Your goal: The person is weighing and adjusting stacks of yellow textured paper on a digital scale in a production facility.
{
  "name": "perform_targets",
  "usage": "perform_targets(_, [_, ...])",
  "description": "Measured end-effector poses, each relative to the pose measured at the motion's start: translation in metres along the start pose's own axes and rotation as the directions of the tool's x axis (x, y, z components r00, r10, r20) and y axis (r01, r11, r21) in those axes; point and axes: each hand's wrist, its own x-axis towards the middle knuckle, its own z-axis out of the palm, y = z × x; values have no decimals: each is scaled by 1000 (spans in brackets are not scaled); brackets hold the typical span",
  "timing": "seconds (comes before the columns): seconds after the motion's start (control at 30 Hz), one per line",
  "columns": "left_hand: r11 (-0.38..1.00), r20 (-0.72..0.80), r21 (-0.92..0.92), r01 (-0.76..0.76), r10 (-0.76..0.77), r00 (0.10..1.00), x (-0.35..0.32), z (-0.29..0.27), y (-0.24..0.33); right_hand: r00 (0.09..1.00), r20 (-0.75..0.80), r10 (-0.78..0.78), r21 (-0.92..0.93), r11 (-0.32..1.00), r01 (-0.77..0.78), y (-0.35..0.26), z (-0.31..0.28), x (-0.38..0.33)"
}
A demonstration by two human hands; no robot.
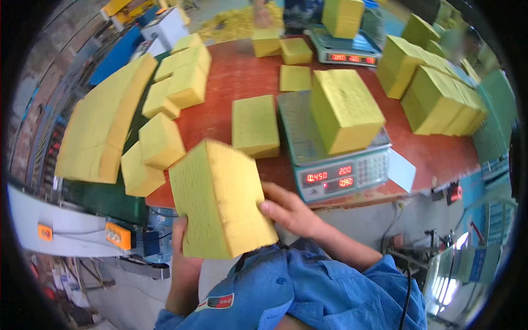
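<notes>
Between my two hands, tilted over the table's near edge, is a thick block of stacked yellow paper. My left hand grips its lower left side; most of those fingers are hidden behind the block. My right hand presses against its right side with bent fingers. Just right of it stands a digital weighing scale with lit red digits, and another yellow paper stack rests on its pan. A lower yellow stack lies on the table beyond my held block.
The red table carries more yellow stacks at left and right. A long row of yellow paper lies on the green conveyor belt at left. Across the table are a second scale, a co-worker's hand and another person at right.
</notes>
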Motion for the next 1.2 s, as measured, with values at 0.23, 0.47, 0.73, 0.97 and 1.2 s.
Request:
perform_targets(0.23, [470,566,471,-746,488,665,153,157,27,898,-374,-231,-266,955,134,-96,-163,16])
perform_targets(0.47, [966,398,213,148,-224,890,234,273,22,883,-464,61,184,983,29,-83,-299,55])
perform_targets(0.73, [920,278,366,140,-251,927,235,269,9,927,-358,110,102,992,-78,-79,-291,53])
perform_targets(0.97, [925,264,373,72,-180,947,234,271,-2,913,-397,97,115,992,-55,-75,-289,54])
perform_targets(1.2, [903,203,429,9,-106,973,218,276,-4,903,-427,53,61,998,-30,-65,-291,53])
